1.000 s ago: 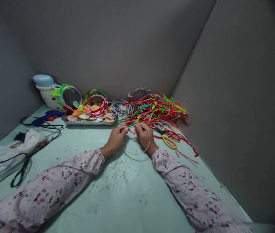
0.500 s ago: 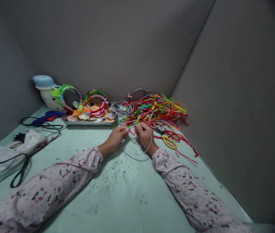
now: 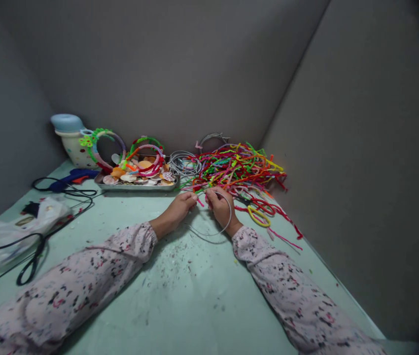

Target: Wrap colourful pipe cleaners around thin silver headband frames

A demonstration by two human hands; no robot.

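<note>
My left hand [image 3: 180, 206] and my right hand [image 3: 220, 207] are close together above the middle of the table, fingers pinched. Between them they hold a thin grey wire loop [image 3: 229, 219], which curves over the back of my right hand and hangs below. A short pink pipe cleaner piece [image 3: 200, 201] shows in the small gap between the fingertips; whether it is joined to the wire I cannot tell. Just beyond my hands lies a heap of colourful pipe cleaners [image 3: 241, 165]. Scissors with red and yellow handles [image 3: 259, 217] rest to the right of my right hand.
Behind my left hand stands a metal tray [image 3: 139, 187] of seashells with fuzzy wrapped rings [image 3: 150, 148] on it. A coil of grey wire [image 3: 185, 163] sits beside it. At left are a cup [image 3: 74, 143], a blue glue gun [image 3: 63, 181], a black cable [image 3: 41, 239] and a plastic bag [image 3: 20, 231].
Almost nothing differs. My left hand has shifted very slightly to the right, and both hands keep their pinch on the wire loop.
</note>
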